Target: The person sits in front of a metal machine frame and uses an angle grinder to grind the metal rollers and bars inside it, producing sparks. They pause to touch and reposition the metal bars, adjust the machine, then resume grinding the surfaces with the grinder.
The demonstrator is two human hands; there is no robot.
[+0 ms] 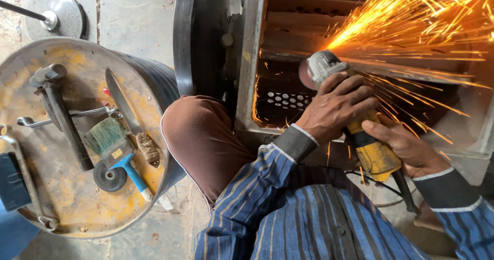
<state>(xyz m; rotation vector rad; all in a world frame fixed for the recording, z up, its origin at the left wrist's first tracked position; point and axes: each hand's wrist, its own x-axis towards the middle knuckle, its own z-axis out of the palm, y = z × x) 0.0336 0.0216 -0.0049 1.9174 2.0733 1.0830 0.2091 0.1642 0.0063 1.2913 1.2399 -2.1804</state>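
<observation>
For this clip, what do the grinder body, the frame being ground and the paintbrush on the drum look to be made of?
Angle grinder: body looks like yellow moulded plastic, scuffed; the head is grey, probably cast metal. Frame: bare grey metal, likely steel, judging by the orange sparks. Paintbrush: blue handle, likely plastic, worn greenish bristles. Both the left hand and right hand grip the grinder.

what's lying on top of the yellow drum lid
On the round yellow drum lid: a hammer, blue-handled brush, knife, spanners and a grinding disc. Whatever lies beneath them is hidden.
</observation>
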